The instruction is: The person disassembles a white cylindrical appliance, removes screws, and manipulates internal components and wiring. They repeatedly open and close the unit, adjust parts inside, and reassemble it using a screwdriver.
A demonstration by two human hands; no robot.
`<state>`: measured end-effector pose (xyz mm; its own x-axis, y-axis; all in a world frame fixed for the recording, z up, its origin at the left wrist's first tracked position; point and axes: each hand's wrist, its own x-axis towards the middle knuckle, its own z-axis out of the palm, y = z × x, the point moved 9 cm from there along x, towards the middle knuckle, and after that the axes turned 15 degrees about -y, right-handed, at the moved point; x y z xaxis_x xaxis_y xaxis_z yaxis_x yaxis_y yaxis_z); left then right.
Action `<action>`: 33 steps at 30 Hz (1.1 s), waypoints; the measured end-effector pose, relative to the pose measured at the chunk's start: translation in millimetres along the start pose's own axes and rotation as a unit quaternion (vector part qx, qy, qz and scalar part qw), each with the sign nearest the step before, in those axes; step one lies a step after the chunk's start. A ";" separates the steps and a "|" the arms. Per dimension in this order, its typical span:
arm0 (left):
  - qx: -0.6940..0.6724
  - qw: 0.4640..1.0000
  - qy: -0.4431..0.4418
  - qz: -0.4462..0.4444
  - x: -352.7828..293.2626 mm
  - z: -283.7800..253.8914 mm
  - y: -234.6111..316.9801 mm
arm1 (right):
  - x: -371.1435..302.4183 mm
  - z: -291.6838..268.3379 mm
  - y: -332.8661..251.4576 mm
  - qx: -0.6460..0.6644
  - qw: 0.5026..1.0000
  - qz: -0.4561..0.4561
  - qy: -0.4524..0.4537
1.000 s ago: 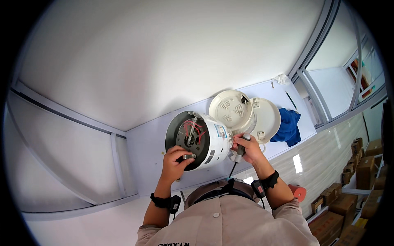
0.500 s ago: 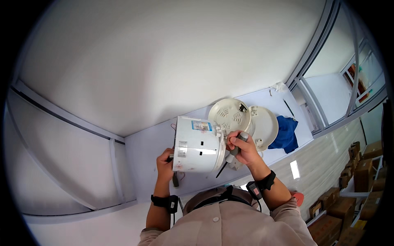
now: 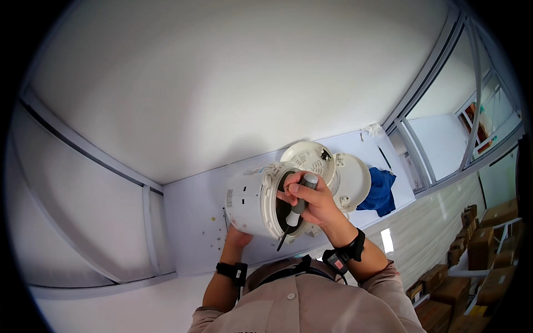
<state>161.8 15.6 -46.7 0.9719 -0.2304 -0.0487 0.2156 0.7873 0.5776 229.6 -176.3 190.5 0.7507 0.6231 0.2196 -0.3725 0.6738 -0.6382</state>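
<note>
A white rice cooker body (image 3: 244,202) lies tilted on its side above the worktable, its open mouth turned toward the right and showing a dark inside. My left hand (image 3: 239,237) supports it low on its near side; the fingers are partly hidden behind the shell. Closed around a grey-handled screwdriver (image 3: 298,212), my right hand (image 3: 312,198) is at the cooker's mouth, some fingers at the rim. The screwdriver's dark shaft slants down toward me. Just behind lie a round cream cover with slots (image 3: 305,152) and a cream round lid (image 3: 355,180).
Small loose bits, perhaps screws, are scattered on the white table (image 3: 194,213) left of the cooker. A blue cloth (image 3: 380,191) lies by the right edge, with a thin dark rod (image 3: 385,157) behind it. Cardboard boxes (image 3: 480,244) fill shelving at the right.
The cooker body has turned so its open mouth now faces me more. My left hand has shifted from its base to its underside; the right hand has moved left to the mouth.
</note>
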 end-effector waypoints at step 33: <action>0.225 0.928 0.219 -0.199 -42.3 -7.2 0.0 | 15.6 9.8 78.1 0.002 0.995 0.025 -0.091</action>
<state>121.4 29.4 -50.6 0.7900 -0.1203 -0.6012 0.6008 0.3476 0.7199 206.8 -110.1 151.3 0.6192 0.7181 0.3177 -0.4097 0.6406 -0.6495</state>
